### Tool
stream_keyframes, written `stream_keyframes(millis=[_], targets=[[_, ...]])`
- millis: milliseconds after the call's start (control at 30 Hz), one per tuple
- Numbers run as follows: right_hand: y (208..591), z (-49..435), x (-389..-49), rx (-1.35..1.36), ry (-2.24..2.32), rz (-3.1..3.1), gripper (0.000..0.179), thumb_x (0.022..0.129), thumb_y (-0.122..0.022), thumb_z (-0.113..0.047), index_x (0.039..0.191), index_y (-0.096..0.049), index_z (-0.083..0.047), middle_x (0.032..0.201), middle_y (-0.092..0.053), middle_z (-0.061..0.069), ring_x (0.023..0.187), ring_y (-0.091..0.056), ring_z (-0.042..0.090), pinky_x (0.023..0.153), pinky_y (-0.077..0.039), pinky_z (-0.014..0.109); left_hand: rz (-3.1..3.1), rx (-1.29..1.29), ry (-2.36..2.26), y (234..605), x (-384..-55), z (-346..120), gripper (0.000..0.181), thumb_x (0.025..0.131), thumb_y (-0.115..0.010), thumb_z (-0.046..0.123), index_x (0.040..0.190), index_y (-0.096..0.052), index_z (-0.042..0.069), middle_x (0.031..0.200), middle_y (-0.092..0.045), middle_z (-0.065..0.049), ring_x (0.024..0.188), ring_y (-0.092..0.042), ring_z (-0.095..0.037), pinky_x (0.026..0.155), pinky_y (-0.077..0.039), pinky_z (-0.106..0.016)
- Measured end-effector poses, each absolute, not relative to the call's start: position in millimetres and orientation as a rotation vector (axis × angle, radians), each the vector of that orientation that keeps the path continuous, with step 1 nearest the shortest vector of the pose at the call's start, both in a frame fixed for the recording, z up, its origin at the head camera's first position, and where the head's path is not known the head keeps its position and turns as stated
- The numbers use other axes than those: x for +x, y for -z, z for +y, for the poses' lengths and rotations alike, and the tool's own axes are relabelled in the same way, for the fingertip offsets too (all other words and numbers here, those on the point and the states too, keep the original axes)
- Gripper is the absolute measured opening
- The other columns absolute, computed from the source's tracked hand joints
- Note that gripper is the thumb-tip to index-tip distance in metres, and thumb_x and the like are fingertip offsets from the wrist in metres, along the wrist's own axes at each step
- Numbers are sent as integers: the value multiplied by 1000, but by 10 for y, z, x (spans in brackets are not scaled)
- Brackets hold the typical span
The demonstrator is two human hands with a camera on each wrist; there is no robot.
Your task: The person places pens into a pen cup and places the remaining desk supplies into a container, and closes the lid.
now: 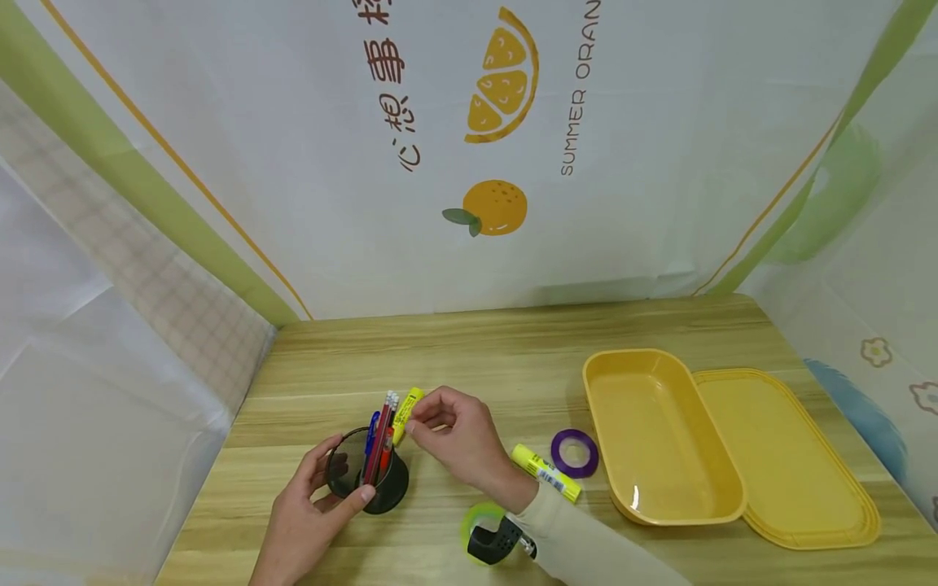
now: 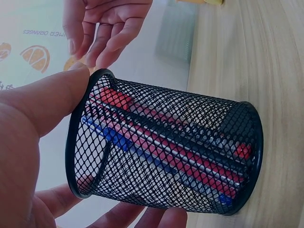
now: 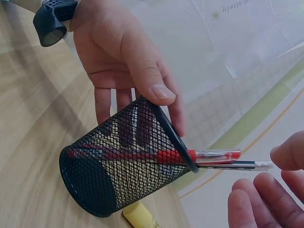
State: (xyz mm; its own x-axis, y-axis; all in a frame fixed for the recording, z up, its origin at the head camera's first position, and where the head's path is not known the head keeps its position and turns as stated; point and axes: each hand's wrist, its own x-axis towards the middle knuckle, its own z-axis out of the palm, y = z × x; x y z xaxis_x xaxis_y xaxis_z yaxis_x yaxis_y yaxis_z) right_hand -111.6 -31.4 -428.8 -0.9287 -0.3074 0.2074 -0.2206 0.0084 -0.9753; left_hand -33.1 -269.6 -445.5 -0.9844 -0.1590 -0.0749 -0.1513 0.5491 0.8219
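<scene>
My left hand (image 1: 304,509) grips a black mesh pen holder (image 1: 392,488), thumb at its rim and fingers around the far side. Inside the tilted holder stand a blue pen (image 1: 371,433), a red pen (image 3: 218,156) and dark red pencils (image 1: 379,448) with white eraser ends. Just right of them is my right hand (image 1: 462,435), its fingers loosely bent with nothing visible between them. In the right wrist view, those fingertips are close to the pencil ends but apart from them. A yellow glue stick (image 1: 407,413) lies behind the holder.
Under my right wrist area lie another yellow glue stick (image 1: 545,472) and a green tape roll (image 1: 475,514), partly hidden by the wrist camera. A purple tape roll (image 1: 575,474) lies beside a yellow box (image 1: 655,431). Its flat yellow lid (image 1: 799,464) is at the right.
</scene>
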Motion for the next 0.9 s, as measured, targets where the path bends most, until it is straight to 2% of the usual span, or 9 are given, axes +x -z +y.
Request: stream_keyframes(millis=[233, 500, 733, 900], targets=[[4312, -215, -1124, -573, 2089, 2199, 10, 94, -79, -6, 102, -74, -9, 102, -79, 8, 92, -73, 11, 78, -61, 23, -2767, 290, 1458, 4460, -332, -2696, 85, 87, -88, 43, 157, -45, 26, 139, -66, -19, 131, -64, -37, 94, -63, -41], [4328, -100, -1117, -551, 2065, 2222, 9, 95, -79, -11, 103, -74, -11, 103, -79, 9, 93, -73, 12, 78, -61, 23, -2762, 289, 1462, 4459, -338, -2682, 85, 87, -89, 42, 157, -45, 26, 139, -65, -19, 129, -64, -35, 93, -63, -40], [4291, 16, -1075, -557, 2075, 2213, 10, 96, -78, -9, 105, -73, -10, 107, -78, 15, 95, -73, 14, 78, -63, 27, -2778, 279, 1437, 4431, -338, -2670, 86, 86, -89, 43, 157, -45, 24, 140, -64, -20, 129, -64, -37, 93, -63, -42], [4264, 99, -1066, -583, 2102, 2237, 11, 95, -79, -10, 105, -73, -10, 108, -76, 16, 95, -74, 16, 76, -63, 29, -2803, 268, 1392, 4398, -334, -2684, 86, 86, -89, 44, 157, -46, 22, 142, -63, -20, 128, -64, -35, 91, -62, -34]])
